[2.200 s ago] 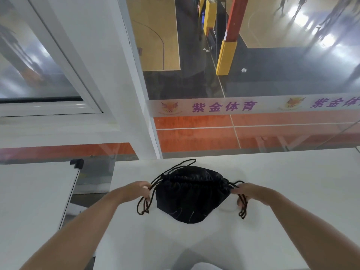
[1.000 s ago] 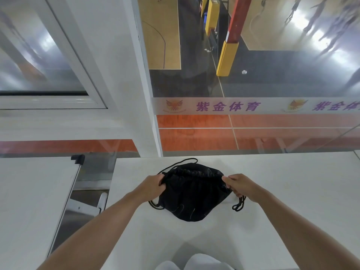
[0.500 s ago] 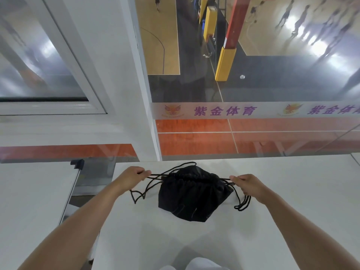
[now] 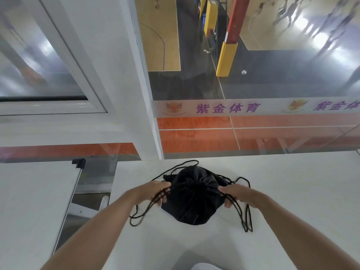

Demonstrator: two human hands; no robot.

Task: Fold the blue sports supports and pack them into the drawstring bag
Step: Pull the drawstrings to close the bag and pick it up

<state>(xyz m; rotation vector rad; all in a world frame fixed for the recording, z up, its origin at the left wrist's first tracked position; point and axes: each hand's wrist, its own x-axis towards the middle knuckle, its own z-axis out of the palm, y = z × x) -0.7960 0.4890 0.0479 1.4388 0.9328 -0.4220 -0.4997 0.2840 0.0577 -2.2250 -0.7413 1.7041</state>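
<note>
On the white table (image 4: pixel 292 191), the black drawstring bag (image 4: pixel 192 199) sat cinched closed. Left hand (image 4: pixel 153 191) and right hand (image 4: pixel 236 193) each pinched its cords (image 4: pixel 144 213) between curled fingers.

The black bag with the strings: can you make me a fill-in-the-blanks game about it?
1. The drawstring bag is coloured ____.
2. It lies on a table whose top is ____.
3. The left hand and the right hand each grip its cords, so the number of hands holding on is ____.

Missing words: black; white; two.
</note>
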